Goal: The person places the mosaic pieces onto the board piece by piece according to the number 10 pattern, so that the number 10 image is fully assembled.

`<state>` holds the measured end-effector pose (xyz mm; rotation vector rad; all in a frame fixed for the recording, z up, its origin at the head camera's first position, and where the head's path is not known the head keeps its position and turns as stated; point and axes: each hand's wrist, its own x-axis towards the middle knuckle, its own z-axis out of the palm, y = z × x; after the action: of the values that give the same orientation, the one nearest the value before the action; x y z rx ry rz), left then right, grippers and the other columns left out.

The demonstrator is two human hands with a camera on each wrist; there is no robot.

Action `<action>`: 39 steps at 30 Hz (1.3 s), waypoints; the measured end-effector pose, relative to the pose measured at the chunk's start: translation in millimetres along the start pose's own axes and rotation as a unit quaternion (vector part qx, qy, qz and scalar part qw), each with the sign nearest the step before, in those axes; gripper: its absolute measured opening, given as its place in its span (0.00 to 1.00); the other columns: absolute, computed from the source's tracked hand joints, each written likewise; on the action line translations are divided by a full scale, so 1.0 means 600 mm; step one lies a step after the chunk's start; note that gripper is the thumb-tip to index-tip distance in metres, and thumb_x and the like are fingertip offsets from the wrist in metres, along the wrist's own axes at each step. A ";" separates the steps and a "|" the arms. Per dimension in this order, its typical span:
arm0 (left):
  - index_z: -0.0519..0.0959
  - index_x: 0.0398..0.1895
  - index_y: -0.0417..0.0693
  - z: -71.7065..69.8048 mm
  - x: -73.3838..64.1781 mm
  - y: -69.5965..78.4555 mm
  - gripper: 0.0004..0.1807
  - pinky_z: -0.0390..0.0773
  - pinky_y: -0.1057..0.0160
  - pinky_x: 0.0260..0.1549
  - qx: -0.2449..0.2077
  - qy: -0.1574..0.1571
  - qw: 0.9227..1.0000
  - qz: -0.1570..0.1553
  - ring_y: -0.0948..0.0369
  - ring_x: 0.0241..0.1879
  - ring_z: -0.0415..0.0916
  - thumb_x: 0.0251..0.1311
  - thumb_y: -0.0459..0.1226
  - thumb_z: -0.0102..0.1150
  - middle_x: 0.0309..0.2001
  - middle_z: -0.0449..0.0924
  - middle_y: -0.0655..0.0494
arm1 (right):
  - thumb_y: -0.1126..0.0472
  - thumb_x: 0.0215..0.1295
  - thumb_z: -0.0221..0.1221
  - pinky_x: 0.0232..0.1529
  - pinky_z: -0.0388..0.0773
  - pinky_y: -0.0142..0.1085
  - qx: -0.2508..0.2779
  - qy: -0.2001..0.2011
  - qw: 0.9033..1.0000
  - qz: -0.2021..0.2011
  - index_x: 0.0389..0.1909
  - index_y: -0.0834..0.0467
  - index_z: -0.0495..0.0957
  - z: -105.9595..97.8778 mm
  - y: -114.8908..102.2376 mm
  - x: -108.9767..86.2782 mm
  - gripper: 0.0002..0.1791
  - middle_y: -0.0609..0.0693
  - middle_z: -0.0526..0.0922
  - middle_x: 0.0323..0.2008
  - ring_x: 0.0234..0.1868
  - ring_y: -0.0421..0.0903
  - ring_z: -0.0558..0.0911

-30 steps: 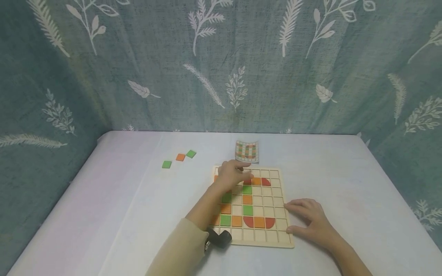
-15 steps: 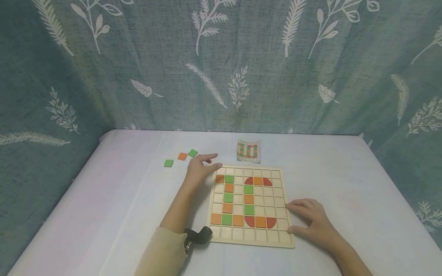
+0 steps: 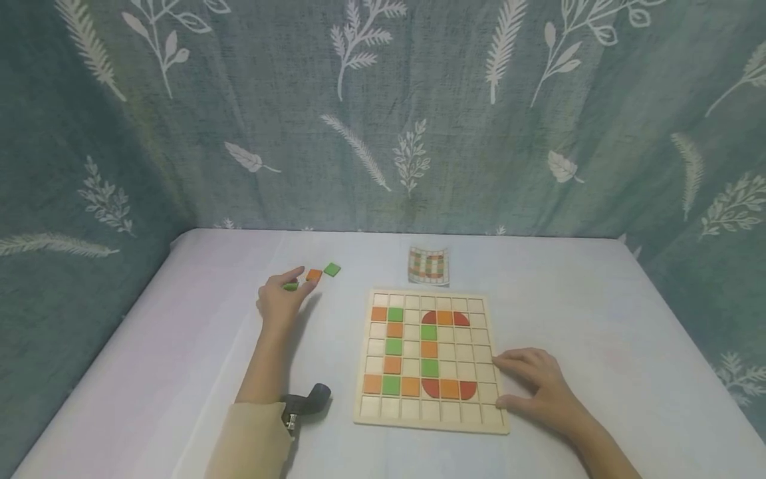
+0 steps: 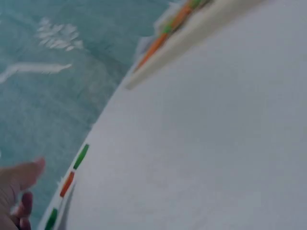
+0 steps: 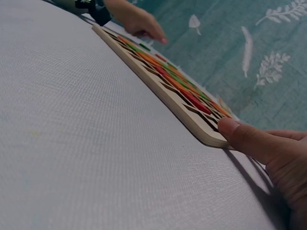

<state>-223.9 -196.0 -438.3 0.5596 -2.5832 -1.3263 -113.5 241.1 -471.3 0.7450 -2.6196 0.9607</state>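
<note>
In the head view my left hand hovers over the loose tiles at the left, thumb and index finger spread apart. A green square tile shows partly behind its fingers; an orange square tile and another green tile lie just beyond the fingertips. The left wrist view shows the hand above the table, apart from the tiles. My right hand rests at the right edge of the wooden grid board, thumb and fingers spread along it. In the right wrist view the thumb touches the board's corner.
A small pattern card lies behind the board. Orange, green and red pieces sit in the board's cells, some red ones rounded. A black wrist mount is on the left sleeve. A green leaf-patterned curtain stands behind the white table.
My left hand has moved left from above the board to the loose tiles, uncovering the board's upper-left cells. The right hand stays at the board's edge.
</note>
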 end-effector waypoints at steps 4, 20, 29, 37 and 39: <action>0.75 0.59 0.51 -0.007 0.008 -0.026 0.28 0.48 0.40 0.56 0.041 0.057 0.997 -0.021 0.41 0.60 0.57 0.54 0.46 0.65 0.59 0.68 0.39 | 0.51 0.36 0.75 0.53 0.54 0.37 -0.006 0.000 1.000 0.002 0.49 0.51 0.81 0.002 -0.002 -0.003 0.32 0.44 0.79 0.46 0.51 0.37 0.67; 0.81 0.44 0.37 -0.004 -0.012 -0.052 0.21 0.54 0.44 0.54 0.111 0.062 0.990 0.057 0.44 0.52 0.60 0.52 0.45 0.66 0.50 0.71 0.40 | 0.50 0.37 0.74 0.53 0.55 0.42 -0.005 -0.004 1.000 0.011 0.49 0.50 0.80 0.002 -0.001 0.003 0.32 0.45 0.79 0.47 0.52 0.40 0.67; 0.83 0.39 0.39 0.003 -0.022 -0.051 0.18 0.64 0.48 0.54 0.085 -0.028 0.990 0.111 0.49 0.53 0.60 0.50 0.43 0.67 0.49 0.71 0.46 | 0.51 0.36 0.75 0.53 0.55 0.46 -0.001 -0.002 1.000 0.015 0.49 0.50 0.80 0.001 -0.001 0.000 0.32 0.45 0.79 0.46 0.52 0.39 0.67; 0.85 0.30 0.44 0.001 -0.025 -0.042 0.09 0.68 0.55 0.46 0.034 -0.163 0.965 0.204 0.56 0.45 0.64 0.43 0.37 0.69 0.39 0.74 0.54 | 0.51 0.35 0.75 0.53 0.55 0.43 0.000 0.000 1.000 0.013 0.49 0.50 0.80 0.004 -0.002 0.000 0.32 0.45 0.79 0.46 0.52 0.37 0.66; 0.85 0.29 0.47 0.000 -0.027 -0.039 0.08 0.67 0.55 0.46 0.036 -0.197 0.954 0.225 0.57 0.45 0.64 0.42 0.37 0.70 0.38 0.74 0.57 | 0.51 0.36 0.75 0.53 0.55 0.43 0.001 -0.002 1.000 0.015 0.49 0.50 0.80 0.004 -0.003 0.001 0.32 0.44 0.79 0.46 0.52 0.37 0.66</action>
<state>-203.3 -201.7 -457.0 -0.3143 -2.8277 -1.2840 -113.3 237.8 -471.8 0.7116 -2.6404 0.9702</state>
